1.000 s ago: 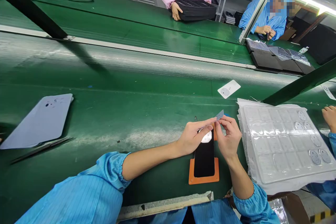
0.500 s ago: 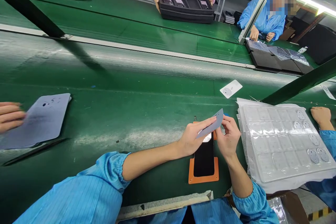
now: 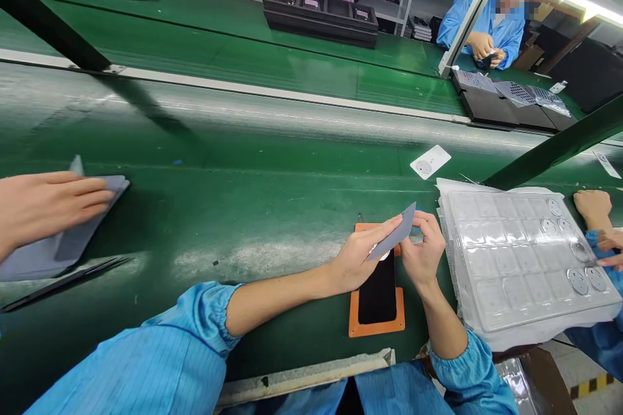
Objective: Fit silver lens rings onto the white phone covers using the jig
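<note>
My left hand (image 3: 357, 259) grips a thin grey-blue sheet (image 3: 400, 231) by its left side, tilted above the fixture. At the sheet's right edge, my right hand (image 3: 424, 249) is closed in a pinch; its fingertips partly hide what lies between them. Below both hands lies a black phone-shaped panel (image 3: 377, 298) in an orange fixture (image 3: 376, 331). The sheet and my left hand cover the panel's upper part, where a bit of white round shape shows. A small blue patch (image 3: 417, 231) appears behind my right fingers.
Right of me is a clear plastic tray (image 3: 516, 259) with several round parts; another person's hand (image 3: 614, 249) reaches over it. A white card (image 3: 431, 162) lies beyond. On the left, a person's hand (image 3: 58, 207) covers grey sheets (image 3: 29, 266) near black tweezers (image 3: 68, 282). Across stands a black tray (image 3: 321, 23).
My hands and the sheet have barely moved. The left neighbour's hand has moved right over the grey sheets, lifting one. The pink-sleeved person has let go of the black tray. Fingers now reach the clear tray.
</note>
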`<state>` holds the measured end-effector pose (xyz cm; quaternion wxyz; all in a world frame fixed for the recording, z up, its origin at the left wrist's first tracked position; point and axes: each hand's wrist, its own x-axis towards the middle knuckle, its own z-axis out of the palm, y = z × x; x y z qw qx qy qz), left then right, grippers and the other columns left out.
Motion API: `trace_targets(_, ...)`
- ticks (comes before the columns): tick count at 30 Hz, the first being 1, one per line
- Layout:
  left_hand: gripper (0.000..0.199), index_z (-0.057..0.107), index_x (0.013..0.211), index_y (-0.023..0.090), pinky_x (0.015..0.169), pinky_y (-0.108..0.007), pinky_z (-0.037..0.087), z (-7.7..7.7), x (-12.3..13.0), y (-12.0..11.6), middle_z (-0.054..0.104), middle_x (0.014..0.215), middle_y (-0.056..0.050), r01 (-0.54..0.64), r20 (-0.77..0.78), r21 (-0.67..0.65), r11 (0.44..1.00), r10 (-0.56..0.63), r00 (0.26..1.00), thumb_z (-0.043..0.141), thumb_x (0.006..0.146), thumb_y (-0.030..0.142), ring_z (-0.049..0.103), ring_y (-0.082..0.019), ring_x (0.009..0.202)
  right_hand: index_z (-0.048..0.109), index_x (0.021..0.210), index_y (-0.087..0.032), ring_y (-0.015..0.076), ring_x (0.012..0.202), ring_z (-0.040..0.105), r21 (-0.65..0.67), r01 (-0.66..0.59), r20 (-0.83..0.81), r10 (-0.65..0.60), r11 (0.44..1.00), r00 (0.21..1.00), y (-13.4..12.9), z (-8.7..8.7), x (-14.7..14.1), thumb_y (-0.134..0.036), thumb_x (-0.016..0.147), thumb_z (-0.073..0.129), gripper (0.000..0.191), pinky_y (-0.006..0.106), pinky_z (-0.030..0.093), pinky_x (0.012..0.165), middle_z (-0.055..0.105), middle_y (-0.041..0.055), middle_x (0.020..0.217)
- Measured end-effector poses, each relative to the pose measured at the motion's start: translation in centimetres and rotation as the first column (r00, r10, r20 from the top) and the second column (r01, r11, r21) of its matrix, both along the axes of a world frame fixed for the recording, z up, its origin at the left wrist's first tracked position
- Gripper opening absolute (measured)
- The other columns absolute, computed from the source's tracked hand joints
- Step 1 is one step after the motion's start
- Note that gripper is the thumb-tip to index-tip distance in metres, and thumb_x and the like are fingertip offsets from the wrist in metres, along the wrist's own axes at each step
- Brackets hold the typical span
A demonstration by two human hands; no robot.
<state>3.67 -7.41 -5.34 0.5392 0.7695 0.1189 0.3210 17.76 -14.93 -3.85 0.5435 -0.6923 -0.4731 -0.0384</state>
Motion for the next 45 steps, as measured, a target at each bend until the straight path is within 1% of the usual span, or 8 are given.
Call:
trace_targets(3, 0.04, 0.066, 0.138, 0.018, 0.104, -0.039, 0.057, 0.4, 0.4, -0.3, 0.075, 0.123, -0.008, -0.06, -0.09, -0.193, 0.979, 0.044, 0.995, 0.055, 0.102, 0.032, 0.071, -0.028, 0.117, 0.062, 0.074, -0.023, 0.0189, 0.083, 0.062, -0.025, 0.018, 0.023, -0.017, 1.0, 1.0, 0.1, 0.2, 0.0, -0.018, 0.085, 0.061, 0.012, 0.035, 0.051, 0.078, 0.065, 0.0026, 0.084)
trace_targets(6, 0.041, 0.075, 0.118, 0.012, 0.094, -0.041, 0.062, 0.8, 1.0, 0.4, 0.08, 0.099, -0.01, -0.125, -0.093, -0.523, 0.843, 0.09, 0.992, 0.061, 0.098, 0.044, 0.076, -0.03, 0.1, 0.059, 0.07, -0.023, 0.0189, 0.082, 0.06, -0.073, 0.028, -0.013, -0.029, 0.997, 0.999, 0.0, 0.1, 1.1, -0.018, 0.081, 0.058, 0.013, 0.035, 0.048, 0.079, 0.063, 0.0016, 0.081)
trace_targets(10, 0.045, 0.067, 0.127, 0.012, 0.103, -0.05, 0.058, 1.4, 0.8, 2.9, 0.075, 0.121, -0.017, -0.074, 0.014, -0.834, 0.547, 0.155, 0.988, 0.064, 0.098, 0.045, 0.074, -0.032, 0.109, 0.061, 0.066, -0.021, 0.0189, 0.08, 0.059, -0.2, 0.111, -0.216, -0.154, 0.974, 0.964, -0.5, -1.2, 4.0, -0.022, 0.075, 0.061, 0.009, 0.033, 0.043, 0.072, 0.066, 0.0022, 0.081)
trace_targets(12, 0.041, 0.064, 0.132, 0.012, 0.106, -0.053, 0.056, 1.7, 0.2, 4.0, 0.071, 0.129, -0.018, -0.055, 0.014, -0.877, 0.477, 0.138, 0.99, 0.061, 0.101, 0.039, 0.073, -0.032, 0.113, 0.063, 0.065, -0.02, 0.018, 0.075, 0.057, -0.249, 0.087, -0.346, -0.173, 0.965, 0.922, -0.8, -2.1, 5.3, -0.024, 0.073, 0.062, 0.009, 0.032, 0.043, 0.07, 0.065, 0.0021, 0.078)
trace_targets(16, 0.036, 0.062, 0.133, 0.012, 0.11, -0.053, 0.053, 1.6, -0.8, 4.5, 0.068, 0.134, -0.018, -0.076, -0.014, -0.907, 0.415, 0.15, 0.989, 0.053, 0.105, 0.033, 0.07, -0.031, 0.119, 0.064, 0.069, -0.02, 0.0166, 0.072, 0.058, -0.23, -0.021, -0.451, -0.087, 0.973, 0.888, -1.1, -2.9, 5.3, -0.029, 0.077, 0.063, 0.012, 0.031, 0.046, 0.069, 0.065, 0.0015, 0.077)
trace_targets(23, 0.035, 0.064, 0.133, 0.016, 0.113, -0.052, 0.051, 1.1, -0.5, 3.8, 0.068, 0.136, -0.015, -0.089, 0.017, -0.888, 0.45, 0.227, 0.974, 0.055, 0.104, 0.034, 0.07, -0.029, 0.12, 0.062, 0.074, -0.021, 0.0169, 0.081, 0.057, -0.078, -0.21, -0.422, 0.158, 0.975, 0.893, -0.9, -1.7, 3.2, -0.028, 0.086, 0.063, 0.014, 0.031, 0.046, 0.075, 0.061, 0.0015, 0.083)
trace_targets(32, 0.039, 0.064, 0.132, 0.014, 0.112, -0.054, 0.051, 1.2, -0.7, 3.8, 0.069, 0.133, -0.017, -0.081, 0.057, -0.863, 0.499, 0.256, 0.965, 0.06, 0.102, 0.039, 0.071, -0.03, 0.118, 0.06, 0.075, -0.021, 0.0159, 0.077, 0.055, -0.032, -0.208, -0.469, 0.169, 0.978, 0.867, -1.1, -1.6, 3.3, -0.031, 0.086, 0.064, 0.015, 0.03, 0.046, 0.072, 0.059, 0.0003, 0.08)
trace_targets(45, 0.039, 0.064, 0.131, 0.016, 0.106, -0.053, 0.056, 1.4, -1.0, 4.2, 0.069, 0.133, -0.016, -0.089, 0.045, -0.859, 0.504, 0.248, 0.968, 0.06, 0.102, 0.04, 0.071, -0.03, 0.117, 0.058, 0.071, -0.021, 0.0156, 0.074, 0.054, -0.035, -0.15, -0.507, 0.112, 0.988, 0.855, -1.1, -1.7, 3.8, -0.032, 0.083, 0.063, 0.017, 0.029, 0.045, 0.069, 0.058, -0.0003, 0.076)
